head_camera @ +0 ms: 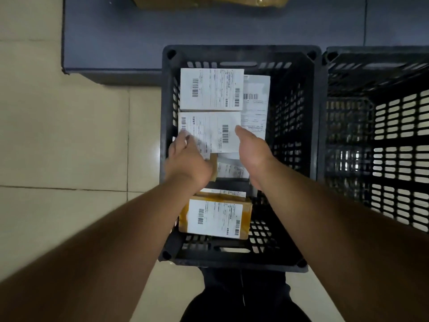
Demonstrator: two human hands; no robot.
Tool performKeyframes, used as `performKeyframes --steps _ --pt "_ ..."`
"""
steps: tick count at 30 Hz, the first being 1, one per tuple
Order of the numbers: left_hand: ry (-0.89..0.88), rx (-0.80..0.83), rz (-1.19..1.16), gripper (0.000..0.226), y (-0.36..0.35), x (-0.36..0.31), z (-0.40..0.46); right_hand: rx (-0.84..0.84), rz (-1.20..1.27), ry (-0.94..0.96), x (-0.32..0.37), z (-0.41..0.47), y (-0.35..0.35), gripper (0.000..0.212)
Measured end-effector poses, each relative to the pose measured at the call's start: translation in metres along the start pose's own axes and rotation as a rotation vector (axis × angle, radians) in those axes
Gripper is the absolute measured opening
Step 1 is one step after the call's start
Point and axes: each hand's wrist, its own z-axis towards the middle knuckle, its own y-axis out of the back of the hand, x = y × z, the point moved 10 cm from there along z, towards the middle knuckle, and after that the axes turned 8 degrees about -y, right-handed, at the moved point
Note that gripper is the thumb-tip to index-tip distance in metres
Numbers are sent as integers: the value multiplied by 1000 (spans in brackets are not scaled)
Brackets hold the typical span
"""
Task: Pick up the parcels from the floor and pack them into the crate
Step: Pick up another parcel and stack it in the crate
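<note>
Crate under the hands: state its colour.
Black, with slotted walls; the crate shows best in the head view.

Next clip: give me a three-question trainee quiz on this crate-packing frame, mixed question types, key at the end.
1. True or false: the brown box lies at the near end of the crate, closest to the person.
2. Which hand touches the middle white parcel at its left edge?
A. left hand
B. right hand
3. Fill in: to the right of the crate being packed stands a second ____.

Key: 1 true; 2 A; 3 crate.
</note>
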Motion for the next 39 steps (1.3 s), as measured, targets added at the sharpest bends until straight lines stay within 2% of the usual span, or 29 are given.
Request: performKeyframes --steps 3,8,12,17,25,30,35,39 --pt "-26 41 13 78 2 -2 5 47 16 -4 5 -2 -6 53" --pt "-27 154 -102 70 9 -6 11 75 -3 27 16 -8 -7 56" --pt "13 101 -166 76 23 -11 -5 62 -50 129 15 -25 1 52" --pt "7 65 -337 70 27 -38 -82 -5 -67 169 -24 -71 17 50" --pt "14 17 -580 62 56 -92 -181 -287 -36 149 -58 -176 67 53" --pt "10 -17 -583 59 82 -130 -219 -343 43 186 -52 -234 96 48" --pt "-15 47 -625 54 91 -168 -244 -367 190 153 -56 -272 132 52" --pt "-101 86 -623 51 102 -211 -263 -392 322 144 -69 -299 163 53"
